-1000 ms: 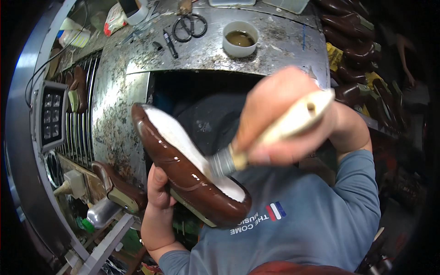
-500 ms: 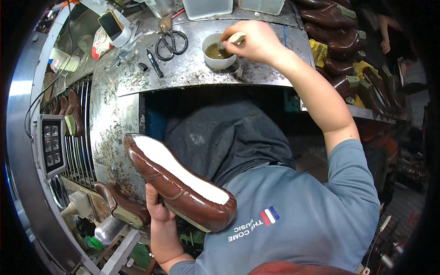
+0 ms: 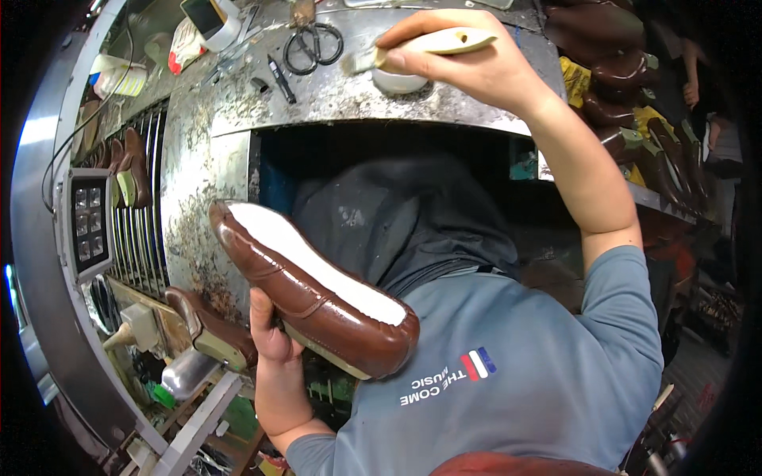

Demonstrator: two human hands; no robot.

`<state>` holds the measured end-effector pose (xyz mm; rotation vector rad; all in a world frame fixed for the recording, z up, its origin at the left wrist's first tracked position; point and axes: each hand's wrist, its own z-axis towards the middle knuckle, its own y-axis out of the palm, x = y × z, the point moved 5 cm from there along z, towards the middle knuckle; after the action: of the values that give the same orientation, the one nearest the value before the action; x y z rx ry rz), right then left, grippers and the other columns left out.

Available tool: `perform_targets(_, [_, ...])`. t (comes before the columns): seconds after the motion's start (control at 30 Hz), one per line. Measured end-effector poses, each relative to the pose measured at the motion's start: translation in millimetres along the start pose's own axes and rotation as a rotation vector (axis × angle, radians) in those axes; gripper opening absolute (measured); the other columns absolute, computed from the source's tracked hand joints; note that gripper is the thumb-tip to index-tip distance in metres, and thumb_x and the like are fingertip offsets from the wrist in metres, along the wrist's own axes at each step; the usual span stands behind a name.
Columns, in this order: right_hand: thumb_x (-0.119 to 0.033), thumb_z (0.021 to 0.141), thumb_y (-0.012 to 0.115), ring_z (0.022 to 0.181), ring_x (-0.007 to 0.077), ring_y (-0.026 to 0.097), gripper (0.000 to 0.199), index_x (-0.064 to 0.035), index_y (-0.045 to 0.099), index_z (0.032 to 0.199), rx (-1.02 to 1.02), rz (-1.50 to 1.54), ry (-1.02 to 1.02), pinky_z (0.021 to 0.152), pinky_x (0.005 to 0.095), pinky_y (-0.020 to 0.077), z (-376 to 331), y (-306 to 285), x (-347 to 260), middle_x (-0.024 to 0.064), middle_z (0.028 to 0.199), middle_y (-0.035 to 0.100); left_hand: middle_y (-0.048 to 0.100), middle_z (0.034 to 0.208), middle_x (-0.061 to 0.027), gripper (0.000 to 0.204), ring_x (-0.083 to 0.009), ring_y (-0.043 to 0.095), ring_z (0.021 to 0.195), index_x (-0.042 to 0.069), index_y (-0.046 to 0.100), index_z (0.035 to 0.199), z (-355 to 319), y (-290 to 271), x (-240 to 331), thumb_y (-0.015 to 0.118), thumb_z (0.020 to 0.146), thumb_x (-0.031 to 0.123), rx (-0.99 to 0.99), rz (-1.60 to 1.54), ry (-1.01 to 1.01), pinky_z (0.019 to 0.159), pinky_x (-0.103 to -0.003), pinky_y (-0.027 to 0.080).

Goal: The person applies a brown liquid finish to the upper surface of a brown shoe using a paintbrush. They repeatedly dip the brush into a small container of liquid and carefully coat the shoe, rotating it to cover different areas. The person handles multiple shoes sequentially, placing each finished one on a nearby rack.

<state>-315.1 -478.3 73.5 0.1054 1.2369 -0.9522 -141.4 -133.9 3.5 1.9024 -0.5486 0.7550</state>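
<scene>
A glossy brown leather shoe (image 3: 349, 329), formed over a last, lies tilted in my left hand (image 3: 274, 333). Its white underside faces up, the pointed toe to the upper left and the heel by my shirt. My left fingers are mostly hidden beneath it, with the thumb along its side. Far off over the bench, my right hand (image 3: 476, 75) grips a flat paintbrush (image 3: 456, 40) by its pale handle. The bristles point left, just past the rim of a white bowl (image 3: 399, 82). My hand and the brush cover most of the bowl, so its contents are hidden.
Black-handled scissors (image 3: 300, 51) and a dark marker pen (image 3: 280, 79) lie left of the bowl on the stained metal bench (image 3: 190, 190). Another brown shoe (image 3: 208, 329) rests at the lower left near a lamp (image 3: 89, 226). Several brown shoes (image 3: 627, 75) are stacked at right.
My right hand has lifted the brush out of the bowl, and its bristles now show to the left of the rim. My left hand still holds the shoe in nearly the same pose.
</scene>
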Motion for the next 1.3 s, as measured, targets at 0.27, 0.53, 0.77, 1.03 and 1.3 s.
perform_targets(0.27, [-0.015,0.082,0.081,0.064,0.0229,0.070,0.013,-0.0040,0.075,0.085,-0.280,0.341,-0.400,0.058,0.0314,0.0556,-22,58,-93,0.0069,0.077,0.072,0.056,0.142,-0.0181,0.071,-0.0327,0.058,0.127,0.000,0.039,0.150,-1,9,2,0.057,0.101,0.049,0.000,0.012,-0.010,0.109,-0.050,0.046])
perform_targets(0.53, [-0.013,0.083,0.078,0.059,0.0240,0.067,0.010,-0.0044,0.074,0.081,-0.380,0.371,-0.395,0.053,0.0316,0.0536,-29,64,-108,0.0070,0.071,0.069,0.054,0.144,-0.0174,0.071,-0.0314,0.056,0.129,0.002,0.039,0.151,-1,9,1,0.054,0.102,0.051,0.013,0.005,0.024,0.110,-0.048,0.046])
perform_targets(0.77, [-0.007,0.080,0.079,0.057,0.0228,0.067,0.007,-0.0028,0.073,0.080,-0.431,0.459,-0.430,0.050,0.0315,0.0534,-41,51,-122,0.0078,0.067,0.066,0.047,0.153,-0.0132,0.069,-0.0289,0.050,0.137,0.009,0.035,0.156,8,0,-8,0.045,0.104,0.054,-0.054,-0.270,0.083,0.114,-0.048,0.042])
perform_targets(1.03, [-0.005,0.077,0.081,0.060,0.0237,0.069,0.011,0.0009,0.074,0.083,-0.268,0.677,-0.474,0.051,0.0310,0.0558,-33,51,-129,0.0114,0.072,0.068,0.046,0.150,-0.0214,0.080,-0.0403,0.060,0.119,0.017,0.030,0.159,29,20,-51,0.042,0.099,0.068,-0.249,-0.560,-0.066,0.096,-0.059,0.054])
perform_targets(1.3, [-0.006,0.079,0.078,0.062,0.0271,0.068,0.008,0.0002,0.073,0.082,-0.407,0.639,-0.447,0.053,0.0331,0.0549,-23,56,-132,0.0124,0.073,0.068,0.052,0.134,-0.0209,0.076,-0.0373,0.065,0.102,0.014,0.030,0.158,27,47,-79,0.043,0.100,0.062,-0.280,-0.772,-0.218,0.083,-0.053,0.056])
